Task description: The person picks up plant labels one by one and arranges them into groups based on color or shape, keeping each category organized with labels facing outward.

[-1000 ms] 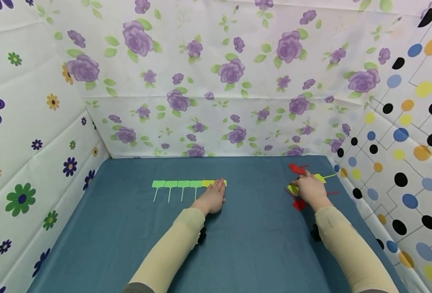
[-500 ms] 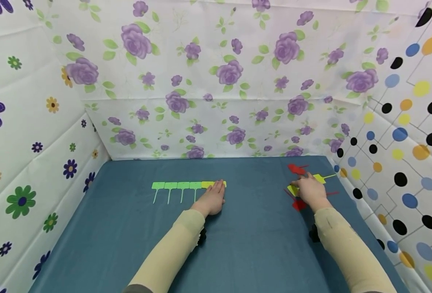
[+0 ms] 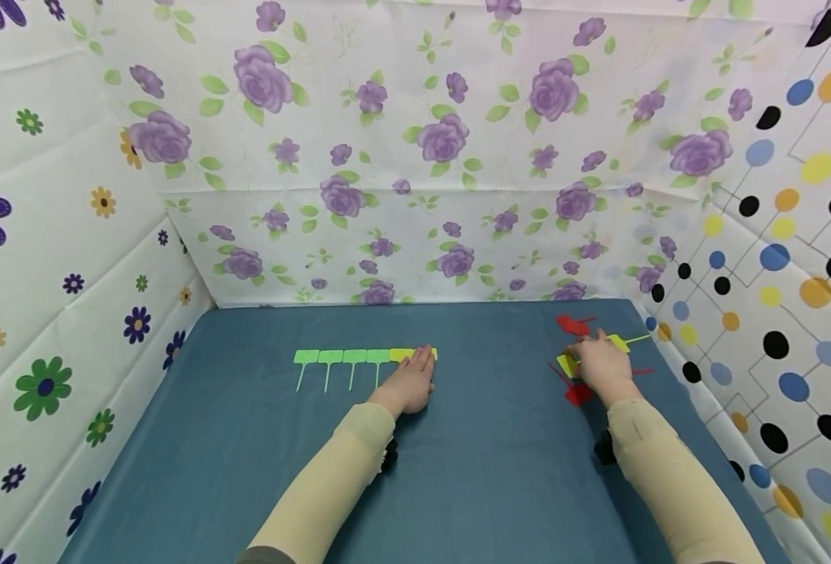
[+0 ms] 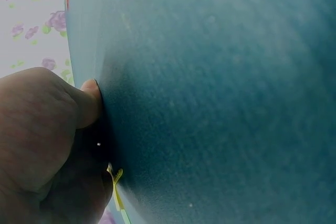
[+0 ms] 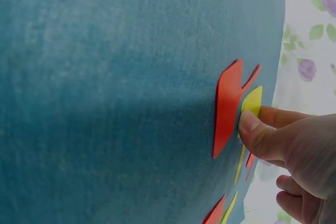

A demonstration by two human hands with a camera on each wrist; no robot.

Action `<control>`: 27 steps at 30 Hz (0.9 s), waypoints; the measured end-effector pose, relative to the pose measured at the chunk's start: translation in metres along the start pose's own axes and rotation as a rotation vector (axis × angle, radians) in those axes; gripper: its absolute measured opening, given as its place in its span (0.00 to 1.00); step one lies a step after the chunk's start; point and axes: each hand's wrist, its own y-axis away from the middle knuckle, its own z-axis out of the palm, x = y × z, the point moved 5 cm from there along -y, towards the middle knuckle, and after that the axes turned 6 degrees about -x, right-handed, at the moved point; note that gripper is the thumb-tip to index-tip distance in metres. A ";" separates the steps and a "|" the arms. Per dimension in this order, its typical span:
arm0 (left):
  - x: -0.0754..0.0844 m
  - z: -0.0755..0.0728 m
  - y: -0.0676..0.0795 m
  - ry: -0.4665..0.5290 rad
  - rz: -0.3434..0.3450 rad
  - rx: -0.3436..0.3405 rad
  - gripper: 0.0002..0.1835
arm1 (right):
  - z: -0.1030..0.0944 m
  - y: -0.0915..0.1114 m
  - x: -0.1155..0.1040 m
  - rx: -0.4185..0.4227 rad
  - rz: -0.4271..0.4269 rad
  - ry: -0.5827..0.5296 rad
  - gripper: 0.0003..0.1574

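My left hand (image 3: pixel 410 384) rests flat with straight fingers over the right end of a row of T-shaped plant labels. Green labels (image 3: pixel 330 357) form the left part of that row, their thin stems pointing towards me. A yellow label (image 3: pixel 399 355) follows them, and my fingers partly cover that end. At the right, my right hand (image 3: pixel 601 366) pinches a yellow plant label (image 5: pixel 253 100) between thumb and index finger. Close by lie a red label (image 5: pixel 228 108) in front, another red label (image 3: pixel 573 325) behind, and a second yellow label (image 3: pixel 618 343) beyond the fingers.
A blue-grey cloth (image 3: pixel 485 439) covers the table. A flowered sheet (image 3: pixel 387 235) hangs along the back edge. Patterned sheets also stand at the left and right sides, the dotted one (image 3: pixel 774 345) near my right arm.
The right hand's fingers shift slightly at the loose labels. My left hand stays on the row, and the labels keep their places. The head view moves a little.
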 end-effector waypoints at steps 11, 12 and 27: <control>0.008 -0.013 0.013 -0.018 0.017 0.020 0.35 | -0.014 0.000 -0.005 0.064 -0.022 0.039 0.20; 0.008 -0.013 0.013 -0.021 0.018 0.020 0.35 | -0.016 0.000 -0.004 0.066 -0.010 0.038 0.20; 0.001 -0.002 0.002 -0.020 0.006 -0.004 0.35 | -0.028 0.005 0.025 -0.020 0.112 -0.071 0.13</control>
